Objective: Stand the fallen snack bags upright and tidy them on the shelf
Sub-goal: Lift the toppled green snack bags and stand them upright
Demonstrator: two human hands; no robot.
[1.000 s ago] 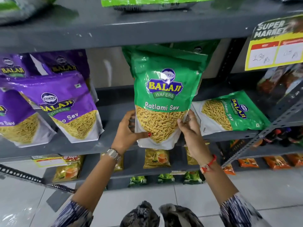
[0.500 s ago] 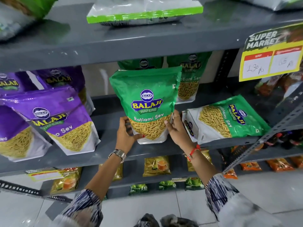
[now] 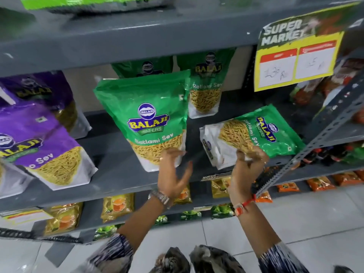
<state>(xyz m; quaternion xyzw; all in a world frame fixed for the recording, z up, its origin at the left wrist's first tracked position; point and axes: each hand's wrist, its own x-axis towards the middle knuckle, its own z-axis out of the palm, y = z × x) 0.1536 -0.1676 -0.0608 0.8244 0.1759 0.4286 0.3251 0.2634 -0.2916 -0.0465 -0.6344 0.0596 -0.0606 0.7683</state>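
A green Balaji Ratlami Sev bag (image 3: 149, 119) stands upright on the grey shelf (image 3: 110, 164), leaning a little left. My left hand (image 3: 174, 172) hovers open just below its bottom right corner, fingers spread, holding nothing. To the right a second green bag (image 3: 256, 133) lies on its side with its top pointing right. My right hand (image 3: 248, 166) grips that fallen bag at its lower front edge. Two more green bags (image 3: 204, 89) stand upright at the back of the shelf.
Purple Balaji sev bags (image 3: 49, 146) lean at the left of the same shelf. A yellow price sign (image 3: 295, 62) hangs from the shelf above. A perforated grey metal strut (image 3: 323, 134) slants across the right side. Lower shelves hold small yellow, green and orange packets.
Both hands have let go of the upright green bag, which now stands on the shelf. My right hand has moved right and taken hold of the fallen green bag.
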